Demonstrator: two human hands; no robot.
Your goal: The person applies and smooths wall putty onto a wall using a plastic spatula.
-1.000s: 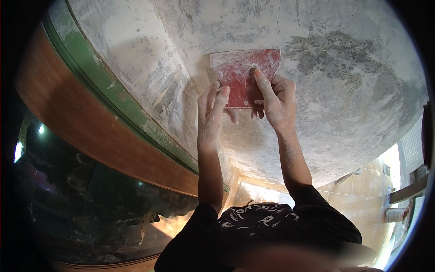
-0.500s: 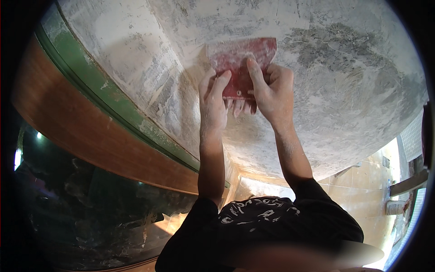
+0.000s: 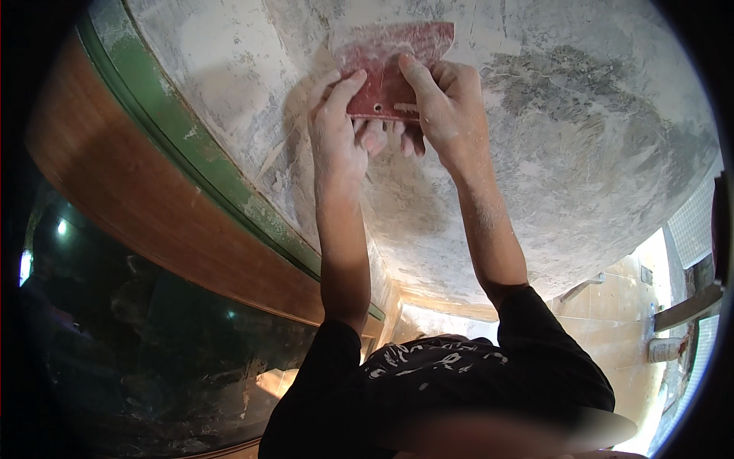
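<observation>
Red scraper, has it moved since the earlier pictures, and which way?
Yes. Measured against the dark patch on the wall, the red scraper has moved up the picture and slightly left.

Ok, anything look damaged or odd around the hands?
Yes: right of the red scraper, the grey-white wall has a dark, blotchy, cracked-looking patch, unlike the paler surface around it. The green trim also carries whitish smears.

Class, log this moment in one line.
left hand: holds flat flared red scraper | right hand: holds same scraper | nearby: patchy grey-white wall
</observation>
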